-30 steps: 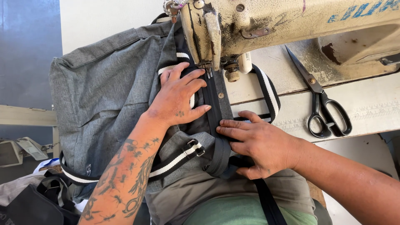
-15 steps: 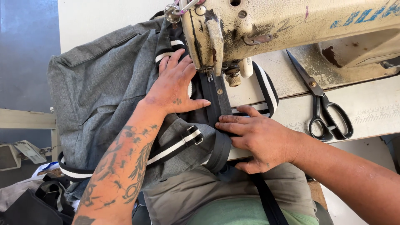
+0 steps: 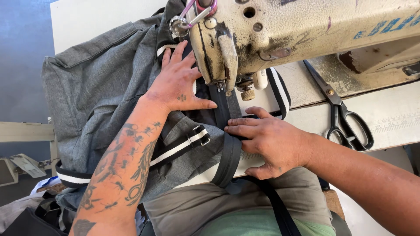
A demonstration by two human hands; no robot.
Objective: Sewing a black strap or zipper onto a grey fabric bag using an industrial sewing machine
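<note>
Left hand [image 3: 177, 85], now further up the grey bag [image 3: 100, 87], presses it flat; right hand [image 3: 267, 140], fingers extended, guides the black strap [image 3: 229, 153] to the needle [image 3: 227, 89]. Neither hand grips anything.

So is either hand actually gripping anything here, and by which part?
Neither grips. The left hand lies flat on the grey fabric beside the needle; the right hand presses its fingers onto the dark strap at the table edge.
</note>
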